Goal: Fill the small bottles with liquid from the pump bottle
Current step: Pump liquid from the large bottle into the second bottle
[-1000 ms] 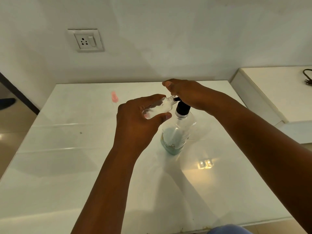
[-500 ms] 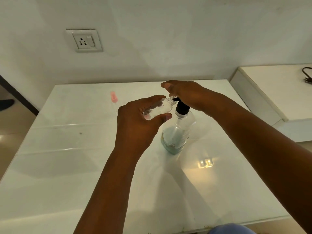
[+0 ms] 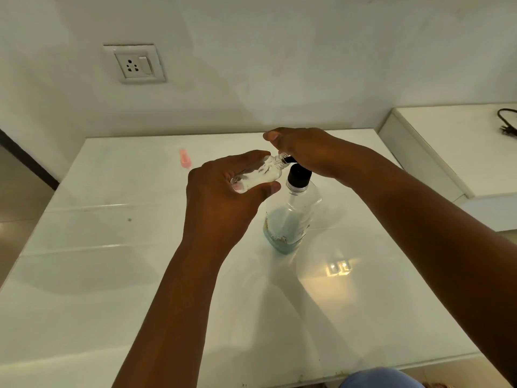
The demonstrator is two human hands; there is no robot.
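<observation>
Head view: a white table (image 3: 112, 289) stands against a pale wall. Near its middle stands the pump bottle (image 3: 291, 217), clear, upright, with a black collar and a little bluish-green liquid at the bottom.

The left hand (image 3: 221, 197) grasps a small bottle (image 3: 256, 175), fingers curled over it from behind and the thumb pressed under its near side. The small bottle is clear and tilted almost on its side, its open threaded neck pointing right, right at the black pump nozzle. It is held above the table, just left of the pump bottle's collar.

The right hand (image 3: 303, 149) lies over the pump head, palm down, covering it; its fingers bend down over the far side and the thumb tip sticks out to the left. Whether it clasps the pump head or only presses it cannot be told, as the hand hides the contact.

Farther back on the left of the table lies a small pink thing (image 3: 185, 158), blurred. A socket (image 3: 136, 65) is on the wall above. To the right is a white counter (image 3: 458, 152) with a black cable (image 3: 507, 121) at its edge.
</observation>
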